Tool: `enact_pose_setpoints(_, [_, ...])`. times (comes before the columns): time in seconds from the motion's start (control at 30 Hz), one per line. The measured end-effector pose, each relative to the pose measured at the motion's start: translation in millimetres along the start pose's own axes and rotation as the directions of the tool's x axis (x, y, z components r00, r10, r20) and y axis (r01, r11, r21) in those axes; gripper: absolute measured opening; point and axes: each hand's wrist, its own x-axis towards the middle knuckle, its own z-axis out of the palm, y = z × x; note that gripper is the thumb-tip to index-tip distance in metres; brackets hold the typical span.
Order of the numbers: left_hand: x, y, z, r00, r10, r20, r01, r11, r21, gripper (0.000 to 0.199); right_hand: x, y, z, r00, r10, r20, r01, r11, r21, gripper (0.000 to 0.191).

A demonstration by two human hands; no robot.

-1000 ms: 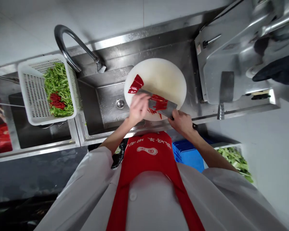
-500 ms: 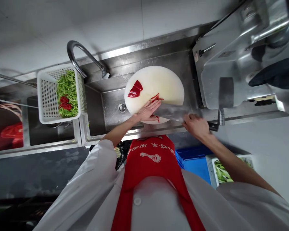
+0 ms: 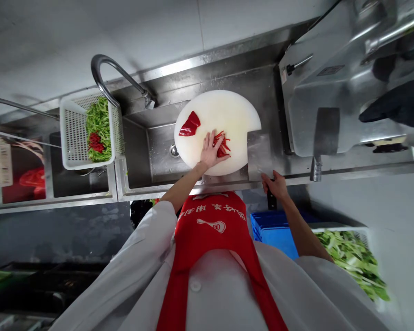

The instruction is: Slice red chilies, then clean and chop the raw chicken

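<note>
On the round white cutting board (image 3: 227, 108) my left hand (image 3: 210, 151) lies with its fingers spread, its tips against a small pile of red pepper strips (image 3: 223, 146). Its fingers are apart, not closed round the strips. My right hand (image 3: 276, 185) grips a cleaver (image 3: 258, 154) near its black handle, to the right of the board. The broad blade is beside the board's right edge and overlaps it slightly. Larger red pepper pieces (image 3: 190, 124) rest on the board's left side, away from both hands.
The board bridges a steel sink (image 3: 138, 151) under a curved faucet (image 3: 115, 73). To the left stands a white basket (image 3: 69, 138) holding green strips and red strips. A second cleaver (image 3: 326, 131) lies at right. Cut greens (image 3: 352, 257) and a blue crate (image 3: 278, 236) are below.
The cleaver has moved from beside my left hand to the board's right edge, its handle now pointing towards me. My left hand has spread over the strips, which are now gathered together.
</note>
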Motion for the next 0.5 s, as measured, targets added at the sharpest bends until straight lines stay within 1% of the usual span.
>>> enact_pose_setpoints(0.07, [12.2, -0.4, 0.8, 1.0, -0.005, -0.014, 0.005, 1.0, -0.008, 0.105, 8.7, 8.1, 12.0, 1.0, 0.003, -0.003, -0.003, 0.999, 0.035, 0.05])
enact_pose_setpoints(0.13, [19.0, 0.7, 1.4, 1.0, 0.003, 0.005, -0.003, 1.0, -0.003, 0.102, 13.7, 6.5, 27.5, 1.0, -0.008, -0.001, 0.008, 1.0, 0.006, 0.044])
enact_pose_setpoints(0.2, [21.5, 5.3, 4.3, 0.999, 0.013, 0.03, -0.013, 1.0, -0.011, 0.097, 16.5, -4.6, 49.7, 1.0, -0.005, 0.004, 0.006, 0.997, -0.075, 0.033])
enact_pose_setpoints(0.27, [21.4, 12.6, 9.6, 0.999, 0.023, 0.032, -0.021, 0.999, -0.042, 0.09, 17.5, -20.9, 78.3, 1.0, -0.002, 0.01, 0.004, 0.982, -0.187, 0.025])
enact_pose_setpoints(0.33, [19.5, 20.2, 15.3, 1.0, 0.024, -0.002, -0.024, 0.996, -0.082, 0.084, 16.6, -36.3, 109.5, 0.999, -0.025, 0.025, 0.031, 0.959, -0.281, 0.022])
enact_pose_setpoints(0.4, [16.1, 25.6, 18.0, 0.998, 0.006, -0.066, -0.013, 0.994, -0.108, 0.076, 13.6, -45.9, 138.1, 0.996, -0.076, 0.041, 0.085, 0.944, -0.318, 0.025])
enact_pose_setpoints(0.47, [11.0, 27.3, 13.7, 0.991, -0.019, -0.136, 0.003, 0.993, -0.118, 0.069, 7.9, -49.1, 161.2, 0.992, -0.124, 0.038, 0.13, 0.938, -0.322, 0.028])
enact_pose_setpoints(0.5, [7.5, 26.5, 7.9, 0.985, -0.029, -0.17, 0.008, 0.992, -0.122, 0.066, 3.9, -49.5, 170.8, 0.989, -0.143, 0.038, 0.147, 0.935, -0.323, 0.028])
